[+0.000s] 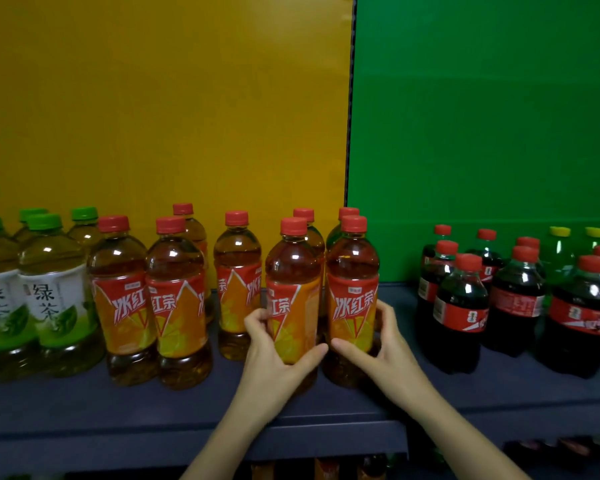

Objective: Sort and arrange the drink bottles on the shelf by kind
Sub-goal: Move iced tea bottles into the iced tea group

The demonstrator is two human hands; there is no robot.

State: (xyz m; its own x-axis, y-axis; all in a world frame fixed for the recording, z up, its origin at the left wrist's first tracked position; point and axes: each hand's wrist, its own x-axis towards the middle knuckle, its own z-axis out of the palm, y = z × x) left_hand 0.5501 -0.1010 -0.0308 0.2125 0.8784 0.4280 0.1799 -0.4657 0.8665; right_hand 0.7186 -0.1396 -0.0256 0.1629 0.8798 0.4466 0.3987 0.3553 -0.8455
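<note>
While my left fingers (257, 317) are curling round the far side of one orange-labelled tea bottle (293, 271), thumb lying across its front, my right fingers (383, 317) are wrapping a second tea bottle (352, 271) the same way, so each is clasping a bottle low on the label, neither spread wide. Both bottles are standing upright on the dark shelf (84, 403), just beside each other, with two more of their kind close behind. My left hand (274, 362) is holding the bottle whose label is turned aside, so I am thinking a small twist should bring it to face front like the one in my right hand (385, 351). I am judging it best to slide rather than lift, bases flat, toward the lone tea bottle (238, 292) on the left, going gently so nothing behind tips. Green tea bottles (49, 289) are standing at far left, cola bottles (461, 306) to the right.
</note>
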